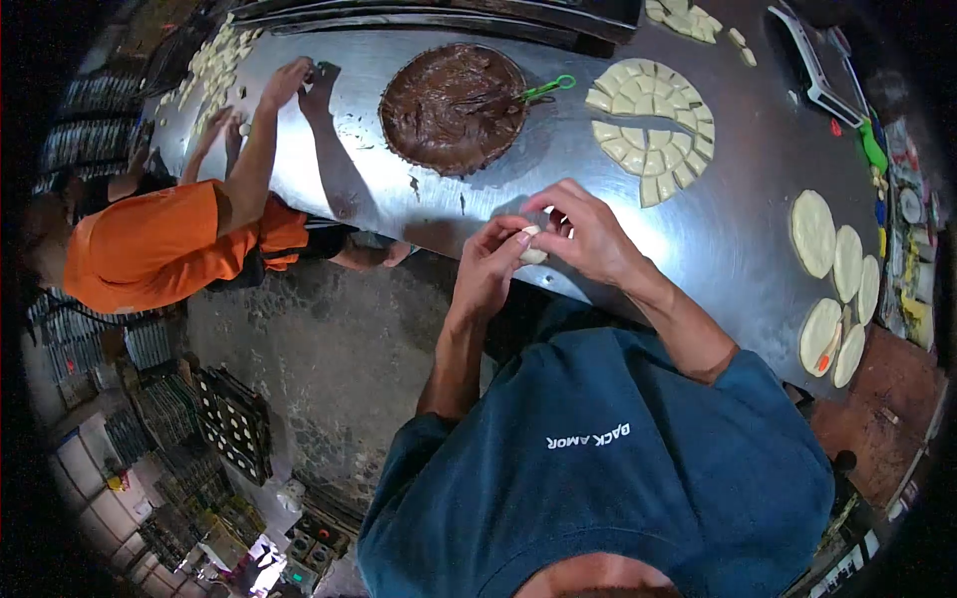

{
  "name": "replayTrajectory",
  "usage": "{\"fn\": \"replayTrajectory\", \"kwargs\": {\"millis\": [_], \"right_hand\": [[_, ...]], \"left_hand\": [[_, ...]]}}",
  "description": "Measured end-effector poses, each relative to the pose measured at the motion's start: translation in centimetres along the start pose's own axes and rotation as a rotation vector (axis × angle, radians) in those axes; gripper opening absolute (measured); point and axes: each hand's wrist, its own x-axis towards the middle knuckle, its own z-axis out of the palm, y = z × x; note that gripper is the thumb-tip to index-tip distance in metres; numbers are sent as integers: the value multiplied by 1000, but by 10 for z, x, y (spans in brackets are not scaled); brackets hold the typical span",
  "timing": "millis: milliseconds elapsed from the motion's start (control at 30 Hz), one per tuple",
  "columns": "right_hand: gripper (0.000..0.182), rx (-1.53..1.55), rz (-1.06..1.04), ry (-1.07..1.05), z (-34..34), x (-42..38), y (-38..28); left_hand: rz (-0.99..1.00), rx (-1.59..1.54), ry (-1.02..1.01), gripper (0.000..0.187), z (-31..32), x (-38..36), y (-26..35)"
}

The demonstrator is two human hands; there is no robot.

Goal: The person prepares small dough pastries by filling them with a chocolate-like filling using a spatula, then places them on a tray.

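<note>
Between my two hands, over the front edge of the metal table, is a small piece of pale dough [534, 255]. My left hand [490, 261] holds it from the left with thumb and fingers. My right hand [583, 234] pinches at its right side, fingers curled. Beyond my hands lies a round mass of brown filling [454, 108] with a green-handled tool [550, 88] resting in it. To its right, cut dough pieces [653, 115] form a broken circle on the table.
Flat dough ovals [812, 234] lie at the table's right end. A co-worker in an orange shirt [150, 247] reaches over the metal table [399, 214] at the left, near small dough pieces [214, 70]. A tray of dough pieces [234, 424] is low at the left.
</note>
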Motion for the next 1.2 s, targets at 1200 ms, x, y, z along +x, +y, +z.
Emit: {"fn": "replayTrajectory", "kwargs": {"millis": [1200], "right_hand": [[7, -724, 176, 473, -42, -169, 163]], "left_hand": [[547, 1346, -323, 14, 108, 127, -152]]}}
